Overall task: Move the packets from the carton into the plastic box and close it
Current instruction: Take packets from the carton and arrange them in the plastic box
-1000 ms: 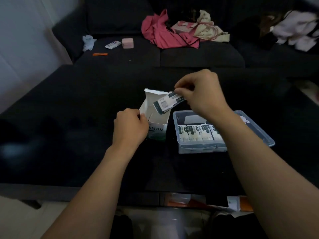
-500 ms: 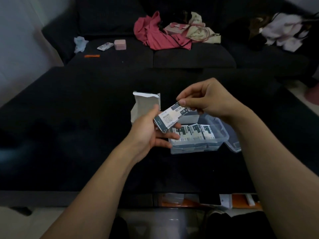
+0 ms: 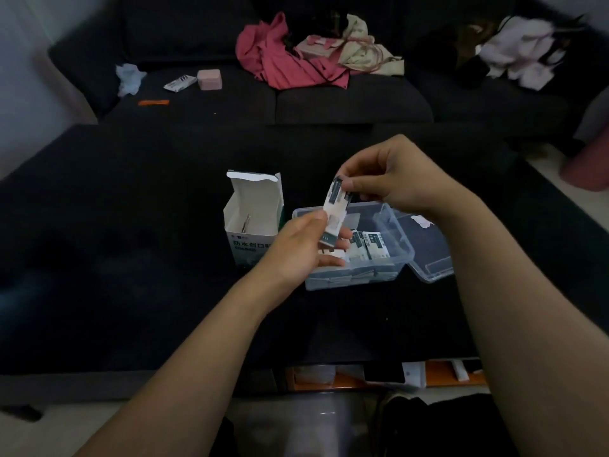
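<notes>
Near the middle of the dark counter the open white cardboard carton stands upright, something thin inside it, just left of the clear plastic box. The left hand and right hand each pinch one end of a white-and-dark flat packet above the box. This looks mid-transfer: next, lower it beside the packets already inside; the hinged clear lid lies open to the right.

Carton, plastic box on table
</notes>
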`<state>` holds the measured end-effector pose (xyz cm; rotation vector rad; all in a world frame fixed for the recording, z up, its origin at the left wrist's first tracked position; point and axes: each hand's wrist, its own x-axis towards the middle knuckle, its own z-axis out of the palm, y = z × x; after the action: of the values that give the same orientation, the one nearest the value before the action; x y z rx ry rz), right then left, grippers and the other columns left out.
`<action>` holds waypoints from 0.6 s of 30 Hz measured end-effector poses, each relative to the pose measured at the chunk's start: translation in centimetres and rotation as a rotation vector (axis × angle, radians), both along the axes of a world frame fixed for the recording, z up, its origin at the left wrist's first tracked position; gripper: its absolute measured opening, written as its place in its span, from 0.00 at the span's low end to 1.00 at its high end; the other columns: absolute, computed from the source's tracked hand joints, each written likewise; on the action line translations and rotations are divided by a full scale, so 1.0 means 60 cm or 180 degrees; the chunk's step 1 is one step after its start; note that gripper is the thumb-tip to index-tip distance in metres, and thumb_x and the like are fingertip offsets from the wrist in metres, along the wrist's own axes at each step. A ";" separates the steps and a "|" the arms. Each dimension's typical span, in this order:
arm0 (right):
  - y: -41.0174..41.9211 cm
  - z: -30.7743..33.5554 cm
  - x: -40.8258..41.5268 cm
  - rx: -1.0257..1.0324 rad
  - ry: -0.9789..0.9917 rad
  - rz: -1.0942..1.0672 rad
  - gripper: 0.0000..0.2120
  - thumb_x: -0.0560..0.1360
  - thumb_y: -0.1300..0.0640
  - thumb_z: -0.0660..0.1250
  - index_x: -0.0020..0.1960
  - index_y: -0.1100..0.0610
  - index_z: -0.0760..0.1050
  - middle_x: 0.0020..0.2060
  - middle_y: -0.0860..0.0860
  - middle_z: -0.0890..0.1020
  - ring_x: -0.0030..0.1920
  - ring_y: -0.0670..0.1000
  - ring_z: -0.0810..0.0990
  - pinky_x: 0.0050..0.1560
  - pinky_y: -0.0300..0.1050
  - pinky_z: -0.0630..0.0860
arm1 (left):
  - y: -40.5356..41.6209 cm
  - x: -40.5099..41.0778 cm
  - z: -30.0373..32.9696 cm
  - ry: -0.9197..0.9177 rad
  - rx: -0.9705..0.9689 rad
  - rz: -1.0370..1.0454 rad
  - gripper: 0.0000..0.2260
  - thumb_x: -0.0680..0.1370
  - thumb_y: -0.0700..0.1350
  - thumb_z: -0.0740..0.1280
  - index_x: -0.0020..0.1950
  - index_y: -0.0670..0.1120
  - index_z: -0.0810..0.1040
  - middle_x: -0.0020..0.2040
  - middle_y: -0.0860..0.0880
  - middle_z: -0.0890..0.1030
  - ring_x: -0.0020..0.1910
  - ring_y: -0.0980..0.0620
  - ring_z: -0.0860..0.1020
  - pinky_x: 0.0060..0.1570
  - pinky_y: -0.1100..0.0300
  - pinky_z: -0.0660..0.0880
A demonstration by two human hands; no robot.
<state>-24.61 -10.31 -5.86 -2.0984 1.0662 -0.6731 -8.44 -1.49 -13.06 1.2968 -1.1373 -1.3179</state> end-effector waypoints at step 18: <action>-0.046 -0.076 -0.042 0.0118 0.2175 -0.0376 0.05 0.75 0.61 0.73 0.49 0.54 0.84 0.49 0.51 0.84 0.53 0.50 0.81 0.50 0.43 0.71 | -0.035 -0.039 -0.059 -0.4227 -0.1408 -0.1262 0.29 0.76 0.74 0.55 0.55 0.54 0.81 0.57 0.56 0.81 0.60 0.54 0.77 0.74 0.46 0.61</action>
<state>-27.15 -13.07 -10.40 -2.2996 1.5532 0.0411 -10.79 -3.58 -16.60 1.6253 -2.4980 -0.2137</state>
